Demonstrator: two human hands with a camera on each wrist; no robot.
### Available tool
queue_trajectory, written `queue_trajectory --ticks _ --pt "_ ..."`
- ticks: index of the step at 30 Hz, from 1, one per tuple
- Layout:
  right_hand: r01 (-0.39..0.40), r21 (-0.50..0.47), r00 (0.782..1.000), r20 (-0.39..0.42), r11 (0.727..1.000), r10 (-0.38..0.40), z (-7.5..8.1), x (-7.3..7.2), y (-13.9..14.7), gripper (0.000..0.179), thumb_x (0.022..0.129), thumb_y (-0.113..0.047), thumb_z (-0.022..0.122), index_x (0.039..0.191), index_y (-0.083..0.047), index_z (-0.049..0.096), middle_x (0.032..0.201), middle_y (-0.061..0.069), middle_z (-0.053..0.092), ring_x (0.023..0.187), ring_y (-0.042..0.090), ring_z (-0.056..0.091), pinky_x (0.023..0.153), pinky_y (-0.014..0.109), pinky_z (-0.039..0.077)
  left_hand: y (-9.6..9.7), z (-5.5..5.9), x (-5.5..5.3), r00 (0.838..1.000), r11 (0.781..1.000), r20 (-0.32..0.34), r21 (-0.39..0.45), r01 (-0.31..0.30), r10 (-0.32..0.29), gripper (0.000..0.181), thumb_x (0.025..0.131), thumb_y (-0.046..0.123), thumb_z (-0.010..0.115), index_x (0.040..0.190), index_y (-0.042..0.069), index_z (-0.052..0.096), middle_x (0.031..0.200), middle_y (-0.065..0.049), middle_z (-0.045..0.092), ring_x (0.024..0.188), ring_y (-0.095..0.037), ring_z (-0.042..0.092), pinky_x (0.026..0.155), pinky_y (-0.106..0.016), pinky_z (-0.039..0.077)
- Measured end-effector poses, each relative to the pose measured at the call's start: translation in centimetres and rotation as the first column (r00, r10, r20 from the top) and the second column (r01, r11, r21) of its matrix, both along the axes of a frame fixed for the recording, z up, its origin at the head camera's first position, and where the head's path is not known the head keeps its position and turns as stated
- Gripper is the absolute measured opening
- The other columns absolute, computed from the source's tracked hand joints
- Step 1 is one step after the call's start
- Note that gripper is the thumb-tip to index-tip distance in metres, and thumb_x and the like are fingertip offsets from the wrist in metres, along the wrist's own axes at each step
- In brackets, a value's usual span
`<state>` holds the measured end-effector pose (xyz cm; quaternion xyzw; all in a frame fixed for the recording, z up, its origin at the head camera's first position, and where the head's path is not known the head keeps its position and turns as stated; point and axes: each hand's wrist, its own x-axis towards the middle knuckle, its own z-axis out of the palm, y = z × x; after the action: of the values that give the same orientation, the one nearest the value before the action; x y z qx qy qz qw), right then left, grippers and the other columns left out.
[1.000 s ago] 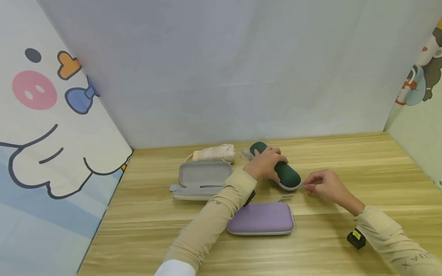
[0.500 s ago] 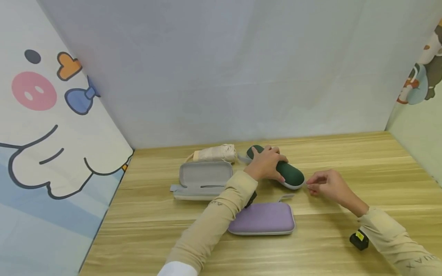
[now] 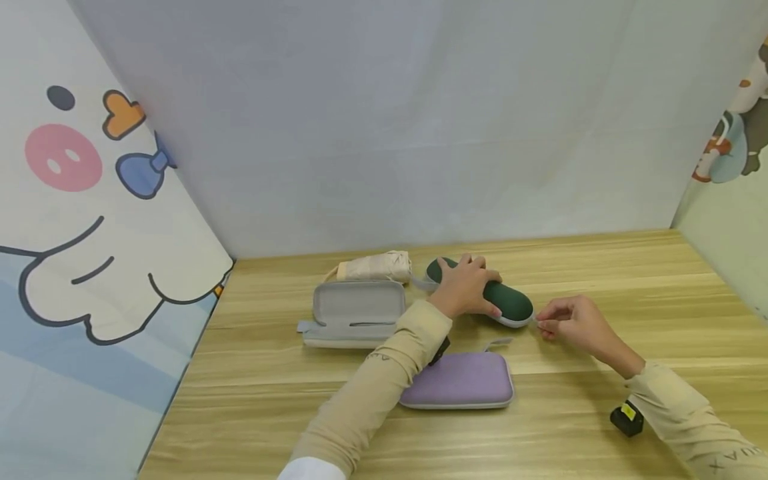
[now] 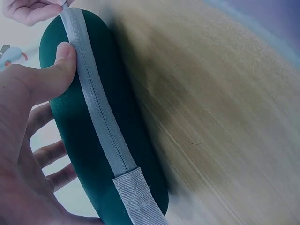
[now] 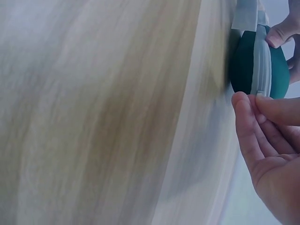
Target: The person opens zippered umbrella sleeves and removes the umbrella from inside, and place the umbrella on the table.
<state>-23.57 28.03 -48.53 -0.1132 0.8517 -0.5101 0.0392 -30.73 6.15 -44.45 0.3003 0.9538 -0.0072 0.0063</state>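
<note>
Just below and right of centre in the head view, the left hand (image 3: pixel 462 288) grips a green zip-up case (image 3: pixel 510 303); the right hand (image 3: pixel 575 325) pinches at its end. Left wrist view: grey zipper (image 4: pixel 94 93) down the left half. Right wrist view: zipper pull (image 5: pixel 259 93) pinched, upper right.

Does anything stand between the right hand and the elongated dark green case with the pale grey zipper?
Nothing visible: the right hand pinches at the end of the pale grey zipper on the elongated dark green case, which the left hand grips. The purple rounded-rectangular case lies below them in the head view, aside.
</note>
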Motion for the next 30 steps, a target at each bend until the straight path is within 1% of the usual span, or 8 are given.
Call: queue_trajectory --ticks 4,8,14,19,26,30 --pt "0.010 0.020 1.000 -0.002 1.000 -0.010 -0.04 0.06 0.09 0.007 0.081 0.008 0.064 0.085 0.012 0.067 0.080 0.019 0.067 0.063 0.019 0.065 0.058 0.030 0.054 0.12 -0.28 -0.01 1.000 1.000 -0.009 0.002 -0.011 0.011 0.067 0.070 0.070 0.066 0.129 0.040 0.056 0.113 0.006 0.051 0.115 -0.019 0.042 0.094 -0.069 0.028" --pt "0.013 0.022 1.000 0.000 1.000 -0.013 0.06 0.13 0.14 0.007 0.082 0.008 0.063 0.086 0.012 0.067 0.081 0.020 0.067 0.063 0.020 0.065 0.058 0.030 0.054 0.24 -0.39 0.05 0.999 1.000 -0.016 -0.006 -0.030 0.030 0.066 0.070 0.072 0.064 0.128 0.041 0.056 0.117 0.007 0.051 0.117 -0.019 0.041 0.094 -0.068 0.030" --pt "0.019 0.011 1.000 0.002 1.000 -0.020 0.05 0.13 0.20 0.008 0.083 0.009 0.062 0.087 0.013 0.066 0.079 0.020 0.067 0.063 0.020 0.064 0.058 0.029 0.054 0.46 -0.14 0.34 0.998 0.998 -0.025 -0.017 -0.056 0.056 0.066 0.070 0.074 0.062 0.127 0.041 0.057 0.123 0.006 0.052 0.119 -0.019 0.041 0.093 -0.065 0.031" --pt "0.020 0.006 1.000 -0.009 1.000 -0.020 0.09 0.14 0.26 0.008 0.084 0.007 0.063 0.088 0.013 0.067 0.077 0.019 0.067 0.061 0.019 0.064 0.058 0.027 0.053 0.63 -0.01 0.54 0.996 0.996 -0.029 -0.025 -0.080 0.079 0.067 0.070 0.075 0.061 0.127 0.040 0.057 0.124 0.006 0.052 0.120 -0.019 0.041 0.093 -0.064 0.032" --pt "0.013 0.012 0.999 -0.038 1.000 -0.013 -0.05 0.06 0.37 0.008 0.084 0.005 0.064 0.088 0.011 0.068 0.076 0.017 0.067 0.060 0.019 0.064 0.057 0.027 0.052 0.82 -0.04 0.67 0.995 0.994 -0.036 -0.042 -0.097 0.096 0.070 0.070 0.077 0.058 0.129 0.039 0.056 0.127 0.006 0.052 0.120 -0.020 0.041 0.092 -0.061 0.035" --pt "0.027 0.021 0.999 -0.044 0.999 -0.026 -0.09 0.04 0.33 0.007 0.084 0.004 0.065 0.087 0.009 0.068 0.074 0.016 0.067 0.060 0.020 0.064 0.057 0.027 0.052 0.89 0.02 0.73 0.994 0.994 -0.029 -0.037 -0.105 0.104 0.072 0.070 0.077 0.058 0.130 0.038 0.055 0.128 0.006 0.051 0.121 -0.019 0.041 0.093 -0.060 0.035"
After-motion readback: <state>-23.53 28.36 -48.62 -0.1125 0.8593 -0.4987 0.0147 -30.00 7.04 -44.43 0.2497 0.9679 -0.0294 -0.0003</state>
